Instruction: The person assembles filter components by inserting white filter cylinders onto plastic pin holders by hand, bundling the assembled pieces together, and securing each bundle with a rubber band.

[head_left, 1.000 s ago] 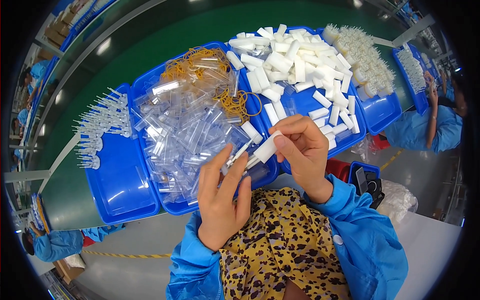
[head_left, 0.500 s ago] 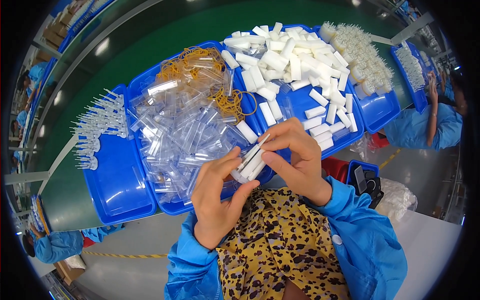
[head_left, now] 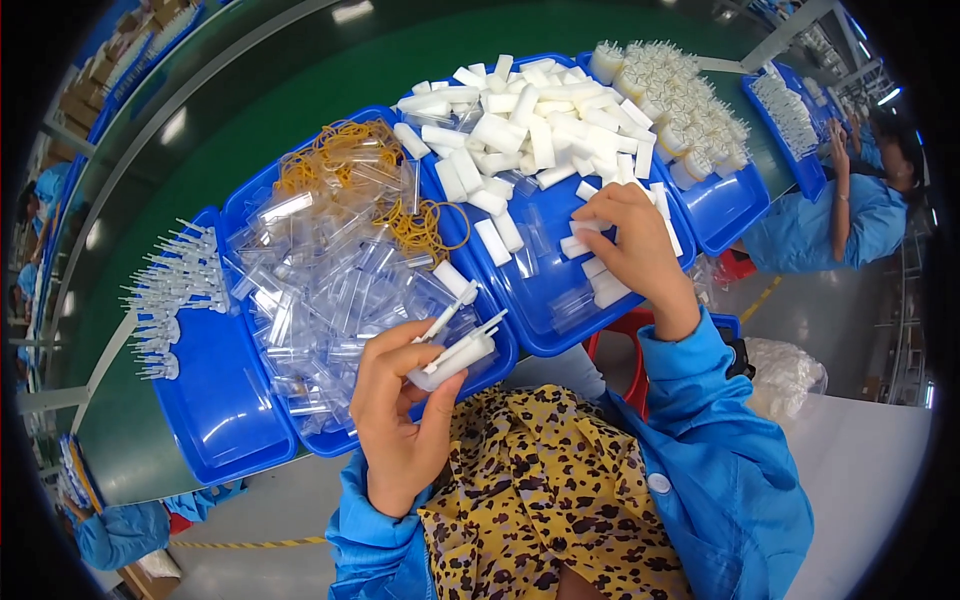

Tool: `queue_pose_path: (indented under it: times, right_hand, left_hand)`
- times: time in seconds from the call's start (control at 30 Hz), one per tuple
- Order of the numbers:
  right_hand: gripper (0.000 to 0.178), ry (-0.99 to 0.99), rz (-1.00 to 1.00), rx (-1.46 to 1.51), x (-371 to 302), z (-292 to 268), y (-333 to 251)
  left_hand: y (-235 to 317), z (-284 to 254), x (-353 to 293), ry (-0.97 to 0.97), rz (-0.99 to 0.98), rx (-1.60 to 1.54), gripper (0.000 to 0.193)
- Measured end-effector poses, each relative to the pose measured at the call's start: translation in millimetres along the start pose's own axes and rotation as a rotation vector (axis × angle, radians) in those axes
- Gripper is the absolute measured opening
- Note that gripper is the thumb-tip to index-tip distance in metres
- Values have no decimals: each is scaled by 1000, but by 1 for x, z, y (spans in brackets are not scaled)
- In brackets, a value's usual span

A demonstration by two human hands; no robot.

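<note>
My left hand (head_left: 400,410) is closed around a small bundle of white thin-stemmed parts (head_left: 460,350), with a white block and what looks like clear plastic among them. It is held up at the near edge of the tray of clear plastic pieces (head_left: 345,270). Over the tray of white foam blocks (head_left: 575,310), my right hand (head_left: 640,245) reaches down, thumb and fingers pinched on a white foam block (head_left: 576,246). Its fingertips partly cover that block. More white foam blocks (head_left: 540,130) are heaped at the tray's far side.
Yellow rubber bands (head_left: 425,230) lie among the clear pieces. A blue tray (head_left: 225,415) at left carries white stemmed parts (head_left: 185,285). Banded bundles (head_left: 670,110) fill much of the right-hand tray. A co-worker in blue (head_left: 825,220) is at far right; a red stool (head_left: 620,350) stands below.
My right hand has left the bundle and moved right and away from me to the foam blocks. My left hand keeps the bundle, slightly lower and further left. The view has shifted.
</note>
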State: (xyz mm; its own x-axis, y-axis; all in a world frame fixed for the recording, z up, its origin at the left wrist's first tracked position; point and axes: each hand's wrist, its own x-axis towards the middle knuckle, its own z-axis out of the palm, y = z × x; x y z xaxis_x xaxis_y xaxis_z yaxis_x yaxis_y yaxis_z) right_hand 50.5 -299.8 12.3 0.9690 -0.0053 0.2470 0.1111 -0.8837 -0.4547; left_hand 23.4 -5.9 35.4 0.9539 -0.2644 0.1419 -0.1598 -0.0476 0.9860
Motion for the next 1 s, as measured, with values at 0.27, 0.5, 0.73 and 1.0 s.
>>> queue_pose_path:
  times: [0.27, 0.5, 0.73, 1.0]
  right_hand:
    - [22, 2, 24, 92, 8, 2, 13]
    - [14, 175, 22, 147, 5, 10, -6]
    - [19, 8, -72, 98, 7, 7, -2]
    - [27, 132, 53, 467, 0, 4, -34]
  left_hand:
    - [-6, -5, 0, 60, 172, 123, 10]
    - [-8, 0, 1, 103, 190, 73, 11]
    - [-8, -1, 0, 134, 224, 85, 11]
    - [-11, 2, 0, 157, 235, 150, 12]
